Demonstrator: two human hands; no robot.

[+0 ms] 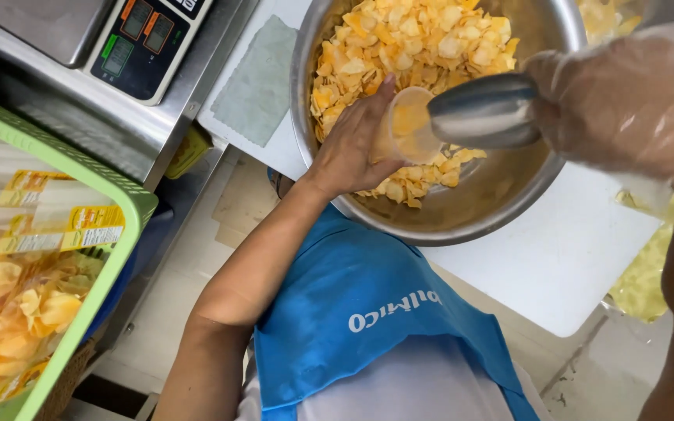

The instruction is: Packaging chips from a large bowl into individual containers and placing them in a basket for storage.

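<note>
Over the steel bowl (501, 195), left hand (352, 148) clamping a cup (409, 125), gloved right hand (626, 101) gripping a scoop (485, 111), probably risking spilling chips (399, 47) past the narrow mouth.

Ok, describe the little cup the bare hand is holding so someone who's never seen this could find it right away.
Find the big steel bowl of yellow chips on the white table. Over its near side, the left hand holds a small clear plastic cup, tipped sideways toward a metal scoop in the gloved right hand. It is the only see-through container there.
</note>
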